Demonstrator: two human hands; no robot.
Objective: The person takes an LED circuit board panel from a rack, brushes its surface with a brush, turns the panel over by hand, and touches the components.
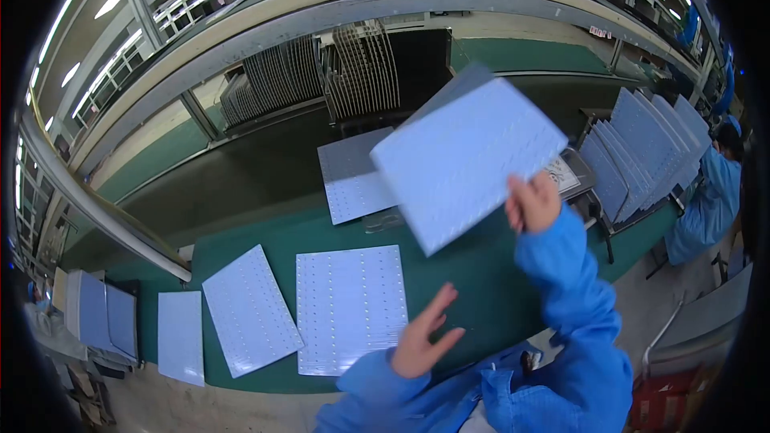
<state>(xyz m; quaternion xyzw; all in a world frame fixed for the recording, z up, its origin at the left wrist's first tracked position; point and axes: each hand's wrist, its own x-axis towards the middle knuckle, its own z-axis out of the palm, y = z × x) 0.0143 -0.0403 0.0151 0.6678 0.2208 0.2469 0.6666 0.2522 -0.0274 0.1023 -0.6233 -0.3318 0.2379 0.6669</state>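
Currently, right hand grasps the held panel at its lower right edge; panel tilted, lying up and to the left of that hand, raised over the desk. A darker edge shows behind it; cannot tell whether this is a second panel in my grip. Left hand open, fingers spread, released, below the held panel. Immediately left of it: the dotted panel, flat. Further left: the slanted panel, then the narrow-looking panel. Rack of upright panels: beyond and right of my right hand.
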